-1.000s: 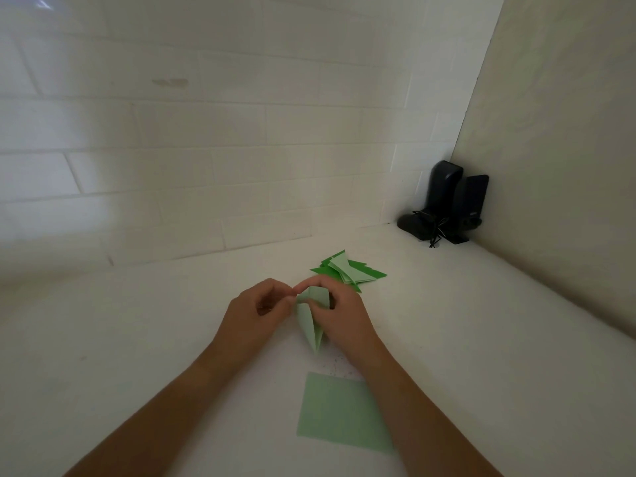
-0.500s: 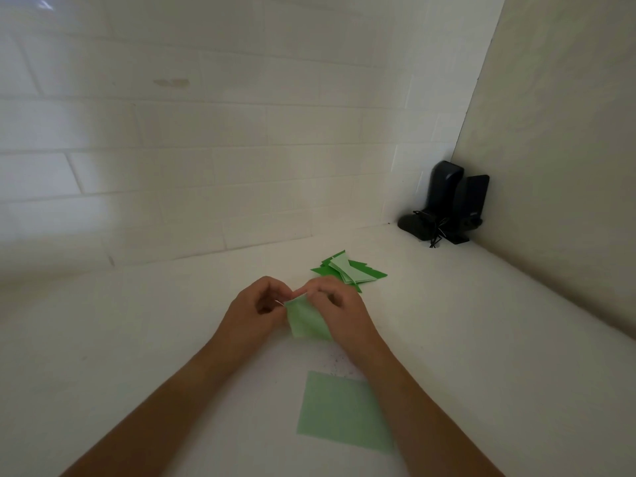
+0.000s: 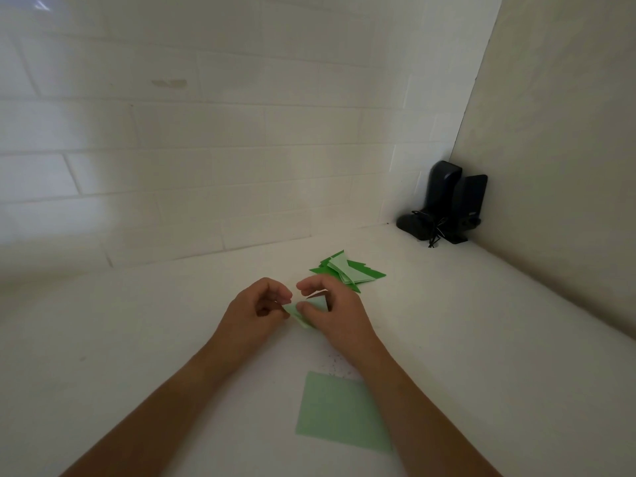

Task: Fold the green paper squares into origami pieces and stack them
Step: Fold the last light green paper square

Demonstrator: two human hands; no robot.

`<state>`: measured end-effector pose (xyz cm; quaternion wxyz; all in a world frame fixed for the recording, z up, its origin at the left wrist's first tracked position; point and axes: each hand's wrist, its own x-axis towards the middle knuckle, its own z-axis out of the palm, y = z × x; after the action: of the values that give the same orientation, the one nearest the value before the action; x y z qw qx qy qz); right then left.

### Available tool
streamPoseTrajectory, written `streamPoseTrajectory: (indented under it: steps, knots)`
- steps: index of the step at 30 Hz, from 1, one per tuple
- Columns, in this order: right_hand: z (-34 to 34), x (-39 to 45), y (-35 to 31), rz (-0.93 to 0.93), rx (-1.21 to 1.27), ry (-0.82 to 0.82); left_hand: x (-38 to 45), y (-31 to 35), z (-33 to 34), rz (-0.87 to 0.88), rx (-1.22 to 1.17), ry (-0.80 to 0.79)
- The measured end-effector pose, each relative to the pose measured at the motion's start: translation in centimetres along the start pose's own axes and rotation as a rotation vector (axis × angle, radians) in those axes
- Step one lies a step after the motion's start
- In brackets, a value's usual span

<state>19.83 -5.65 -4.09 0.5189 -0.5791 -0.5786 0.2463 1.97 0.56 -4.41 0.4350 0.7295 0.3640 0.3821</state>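
Observation:
A small, partly folded light green paper piece (image 3: 303, 313) lies between my two hands at the middle of the white counter. My left hand (image 3: 256, 309) pinches its left edge with curled fingers. My right hand (image 3: 332, 309) grips its right side, thumb on top, index finger raised above it. Most of the piece is hidden under my fingers. Just behind my right hand sits a stack of folded green pieces (image 3: 347, 270). A flat green paper square (image 3: 335, 411) lies near me, partly under my right forearm.
The white counter (image 3: 137, 339) meets a white tiled wall behind and a beige wall on the right. Two black speakers with a tangled cable (image 3: 447, 204) stand in the far right corner.
The piece went from a long narrow point hanging down, to a broader flap, to a smaller shape low on the counter. Both hands stayed on it and dropped slightly.

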Motion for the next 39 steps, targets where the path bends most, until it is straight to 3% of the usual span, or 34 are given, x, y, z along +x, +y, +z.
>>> streamPoseTrajectory:
  steps: [13,30,39]
  knots:
    - [0.3,0.2,-0.1,0.018,0.042,-0.013,-0.2,0.3,0.1,-0.049,0.078,0.099]
    - [0.2,0.3,0.1,0.024,0.082,0.052,-0.5,1.1,0.0,-0.059,0.011,0.108]
    - [0.2,0.1,0.0,-0.006,-0.03,-0.045,-0.6,1.5,0.2,-0.099,0.049,0.107]
